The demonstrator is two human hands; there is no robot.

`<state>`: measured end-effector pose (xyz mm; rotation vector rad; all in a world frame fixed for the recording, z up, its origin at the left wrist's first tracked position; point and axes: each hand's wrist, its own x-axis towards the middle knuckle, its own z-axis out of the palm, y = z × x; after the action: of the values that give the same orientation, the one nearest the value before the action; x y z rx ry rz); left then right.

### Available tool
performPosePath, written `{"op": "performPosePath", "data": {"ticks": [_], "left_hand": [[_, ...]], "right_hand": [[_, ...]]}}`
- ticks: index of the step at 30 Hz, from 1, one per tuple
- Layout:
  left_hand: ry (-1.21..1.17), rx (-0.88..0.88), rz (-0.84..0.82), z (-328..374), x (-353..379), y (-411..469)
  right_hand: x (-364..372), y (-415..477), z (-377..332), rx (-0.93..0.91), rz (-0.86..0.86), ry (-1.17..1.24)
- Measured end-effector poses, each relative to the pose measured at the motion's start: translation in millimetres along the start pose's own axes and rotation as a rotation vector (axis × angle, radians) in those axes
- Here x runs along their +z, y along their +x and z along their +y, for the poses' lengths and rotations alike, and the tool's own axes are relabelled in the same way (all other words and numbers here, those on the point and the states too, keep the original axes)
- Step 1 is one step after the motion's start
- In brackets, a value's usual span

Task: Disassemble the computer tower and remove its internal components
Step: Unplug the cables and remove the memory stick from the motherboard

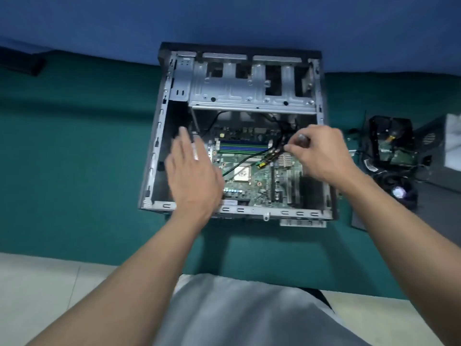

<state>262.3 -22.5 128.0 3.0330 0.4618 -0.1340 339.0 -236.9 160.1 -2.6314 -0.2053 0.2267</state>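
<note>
Cable-pulling, I'd say: right hand (319, 153) pinches the cables (270, 156) over the board (259, 186), left hand (194, 171) flat, next a straight tug.

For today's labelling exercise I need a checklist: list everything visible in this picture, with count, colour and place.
computer case: one, grey, open, centre of view
table: one, green, under the case
drive cage: one, silver, far end of case
motherboard: one, green, on case floor
cable bundle: one, black, yellow, green, over board's right
removed parts: one pile, mostly black, right of case
dark object: one, black, far left on table
left hand: one, open, above case's left side
right hand: one, pinching the cable bundle
</note>
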Motion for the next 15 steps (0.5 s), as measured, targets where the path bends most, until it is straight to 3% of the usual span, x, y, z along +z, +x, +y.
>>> {"op": "performPosePath", "data": {"ticks": [4, 10, 15], "left_hand": [[-0.164, 0.186, -0.017, 82.5, 5.9, -23.5], [-0.144, 0.179, -0.080, 117.3, 22.8, -38.3], [-0.154, 0.171, -0.057, 118.7, 24.5, -34.4]], "right_hand": [[-26.1, -21.5, 50.3, 0.243, 0.123, 0.206], [-1.4, -47.6, 116.5, 0.489, 0.177, 0.277], [36.6, -48.7, 147.8, 0.450, -0.075, 0.126]]}}
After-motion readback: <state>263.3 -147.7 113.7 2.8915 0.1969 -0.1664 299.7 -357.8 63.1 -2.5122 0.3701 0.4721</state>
